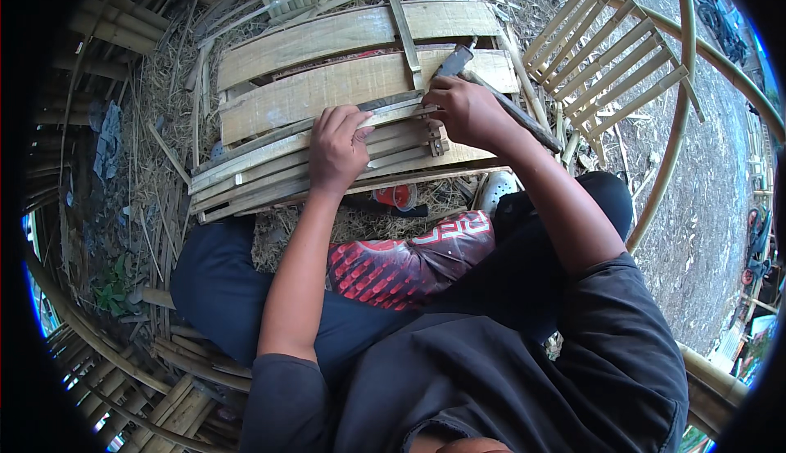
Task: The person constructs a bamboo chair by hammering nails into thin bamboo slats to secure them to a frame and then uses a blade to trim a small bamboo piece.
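Note:
A panel of bamboo slats [270, 171] lies across a low bench of wide wooden boards [327, 85] in front of me. My left hand [337, 148] presses flat on the slats, fingers spread toward the far edge. My right hand [467, 109] is closed around the handle of a big knife [453, 62]; its grey blade points away from me, over the right end of the slats. A thin bamboo strip [399, 19] runs upright across the boards just left of the blade.
A finished slatted bamboo frame [610, 52] leans at the upper right beside a long curved bamboo pole [684, 101]. Bamboo strips and shavings [155, 207] litter the ground at left. A red and white garment [405, 261] lies on my lap.

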Available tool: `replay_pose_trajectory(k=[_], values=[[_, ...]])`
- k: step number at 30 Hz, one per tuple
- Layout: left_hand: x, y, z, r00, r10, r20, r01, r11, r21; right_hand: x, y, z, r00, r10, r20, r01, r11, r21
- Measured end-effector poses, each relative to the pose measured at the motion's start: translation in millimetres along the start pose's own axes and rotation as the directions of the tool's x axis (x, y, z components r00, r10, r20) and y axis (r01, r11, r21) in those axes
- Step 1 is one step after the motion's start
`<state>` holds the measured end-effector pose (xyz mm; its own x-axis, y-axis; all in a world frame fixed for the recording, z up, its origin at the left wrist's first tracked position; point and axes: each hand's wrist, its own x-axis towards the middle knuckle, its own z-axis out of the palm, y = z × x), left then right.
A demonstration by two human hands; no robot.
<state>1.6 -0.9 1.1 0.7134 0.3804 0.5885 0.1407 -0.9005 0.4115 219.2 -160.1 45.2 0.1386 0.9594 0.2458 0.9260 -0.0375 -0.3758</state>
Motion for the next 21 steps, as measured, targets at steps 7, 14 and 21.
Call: replay_pose_trajectory(k=[7,14,21], values=[[0.1,2.8,2.2,1.0,-0.03,-0.004,0.03,0.999,0.043,-2.2,7.6,3.5,0.999,0.022,0.03,-0.024,0.996,0.089],[-1.1,2.7,2.5,0.999,-0.05,0.005,0.05,0.997,0.067,-1.3,5.3,7.2,0.999,0.052,-0.008,-0.051,0.992,0.119],[-1.6,3.0,4.4,0.999,-0.053,0.0,0.053,0.995,0.083,-2.0,6.8,11.6,0.997,0.05,-0.051,-0.042,0.986,0.16]])
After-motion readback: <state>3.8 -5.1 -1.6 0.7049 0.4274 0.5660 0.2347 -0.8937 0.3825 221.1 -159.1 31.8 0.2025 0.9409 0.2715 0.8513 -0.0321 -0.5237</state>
